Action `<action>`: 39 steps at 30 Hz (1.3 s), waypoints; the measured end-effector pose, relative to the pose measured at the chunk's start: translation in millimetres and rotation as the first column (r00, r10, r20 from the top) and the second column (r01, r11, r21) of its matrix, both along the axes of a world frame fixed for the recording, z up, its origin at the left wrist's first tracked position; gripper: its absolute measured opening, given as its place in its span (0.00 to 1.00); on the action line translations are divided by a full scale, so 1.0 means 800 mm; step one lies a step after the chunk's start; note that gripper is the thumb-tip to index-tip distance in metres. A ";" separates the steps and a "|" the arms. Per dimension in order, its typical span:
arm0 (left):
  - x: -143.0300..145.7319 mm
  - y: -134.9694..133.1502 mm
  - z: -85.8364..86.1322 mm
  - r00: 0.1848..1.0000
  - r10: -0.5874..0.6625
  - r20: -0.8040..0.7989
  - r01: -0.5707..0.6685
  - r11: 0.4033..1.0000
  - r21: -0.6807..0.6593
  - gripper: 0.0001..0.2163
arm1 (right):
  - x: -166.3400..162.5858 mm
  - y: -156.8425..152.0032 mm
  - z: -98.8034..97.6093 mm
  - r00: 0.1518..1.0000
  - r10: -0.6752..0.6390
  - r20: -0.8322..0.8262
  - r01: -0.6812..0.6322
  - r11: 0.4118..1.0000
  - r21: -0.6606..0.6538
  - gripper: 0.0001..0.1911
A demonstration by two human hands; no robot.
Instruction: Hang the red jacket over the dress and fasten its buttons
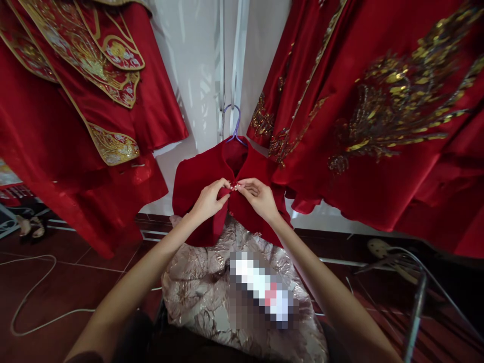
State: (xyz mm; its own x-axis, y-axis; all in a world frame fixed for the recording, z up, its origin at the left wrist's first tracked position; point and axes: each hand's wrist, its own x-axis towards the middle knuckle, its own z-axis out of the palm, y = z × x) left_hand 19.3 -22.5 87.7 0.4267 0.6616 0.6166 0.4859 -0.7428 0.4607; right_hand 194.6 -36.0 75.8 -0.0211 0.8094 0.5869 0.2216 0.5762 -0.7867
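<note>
A short dark red jacket (200,174) with a stand-up collar hangs on a purple hanger (236,128) in front of me. At its front opening, just below the collar, my left hand (212,197) pinches the left-side edge. My right hand (260,195) pinches the other edge, its fingertips almost touching those of the left. Small pearl-like beads, perhaps part of a fastener, show between the fingertips; the exact grip on them is hidden. Beneath the jacket, a shiny pinkish-beige floral fabric (200,282) spreads toward my lap.
Red embroidered garments (159,101) hang at left, and a red skirt with gold sequins (302,126) hangs at right. A metal frame (415,312) stands lower right. White cable (53,267) and shoes (32,227) lie on the tiled floor. A pixelated patch covers something on the floral fabric.
</note>
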 end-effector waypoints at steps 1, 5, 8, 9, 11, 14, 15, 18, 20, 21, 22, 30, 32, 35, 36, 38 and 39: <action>-0.001 -0.001 0.003 0.999 -0.011 -0.031 0.012 1.000 0.016 0.09 | -0.001 -0.002 0.001 1.000 -0.018 0.012 0.018 1.000 0.021 0.12; -0.003 -0.005 0.017 0.991 0.007 -0.136 -0.003 1.000 0.031 0.08 | -0.007 -0.012 0.005 0.992 -0.107 0.059 0.102 0.991 0.081 0.11; -0.002 -0.005 0.027 0.985 0.006 -0.172 0.002 0.999 0.049 0.05 | -0.011 -0.018 0.006 0.987 -0.149 0.064 0.143 0.985 0.099 0.12; -0.001 -0.005 0.030 0.983 0.000 -0.183 0.011 0.998 0.057 0.04 | -0.013 -0.019 0.006 0.984 -0.167 0.056 0.160 0.981 0.112 0.12; 0.001 -0.004 0.033 0.980 -0.013 -0.198 0.028 0.997 0.077 0.04 | -0.015 -0.022 0.004 0.980 -0.196 0.027 0.190 0.972 0.141 0.13; 0.005 -0.003 0.035 0.981 -0.020 -0.193 0.040 0.994 0.100 0.03 | -0.016 -0.025 0.001 0.982 -0.189 -0.018 0.189 0.969 0.159 0.15; 0.006 -0.003 0.036 0.981 -0.023 -0.193 0.043 0.994 0.101 0.02 | -0.016 -0.025 0.000 0.983 -0.180 -0.028 0.183 0.971 0.155 0.16; 0.007 -0.003 0.039 0.977 -0.039 -0.211 0.060 0.994 0.094 0.02 | -0.015 -0.023 -0.001 0.986 -0.163 -0.037 0.167 0.976 0.139 0.17; 0.007 -0.002 0.042 0.970 -0.054 -0.237 0.079 0.992 0.096 0.03 | -0.013 -0.020 0.000 0.989 -0.148 -0.030 0.150 0.979 0.137 0.17; 0.007 -0.001 0.043 0.966 -0.064 -0.251 0.091 0.991 0.098 0.03 | -0.013 -0.018 0.001 0.990 -0.138 -0.023 0.140 0.980 0.139 0.17; 0.007 -0.001 0.042 0.963 -0.073 -0.259 0.102 0.990 0.099 0.04 | -0.012 -0.016 0.001 0.991 -0.130 -0.014 0.131 0.981 0.143 0.17; 0.028 0.016 -0.007 0.956 -0.117 0.268 0.153 0.981 -0.117 0.04 | -0.014 -0.022 -0.010 0.949 -0.198 0.244 0.130 0.955 0.266 0.34; 0.030 0.018 -0.016 0.912 -0.125 0.390 0.218 0.955 -0.203 0.04 | -0.014 -0.026 -0.026 0.889 -0.246 0.387 0.122 0.941 0.317 0.42; 0.023 0.015 -0.017 0.871 -0.082 0.484 0.267 0.906 -0.328 0.05 | -0.008 -0.020 -0.058 0.748 -0.352 0.563 0.130 0.909 0.396 0.47; 0.020 0.012 -0.016 0.862 -0.061 0.502 0.274 0.891 -0.362 0.06 | -0.004 -0.015 -0.069 0.701 -0.403 0.588 0.152 0.891 0.429 0.47; 0.013 0.008 -0.014 0.849 -0.033 0.527 0.291 0.862 -0.415 0.07 | 0.008 -0.007 -0.088 0.636 -0.501 0.587 0.217 0.846 0.487 0.45; 0.009 0.007 -0.013 0.844 -0.027 0.536 0.305 0.846 -0.437 0.09 | 0.015 -0.004 -0.095 0.622 -0.534 0.573 0.247 0.828 0.503 0.43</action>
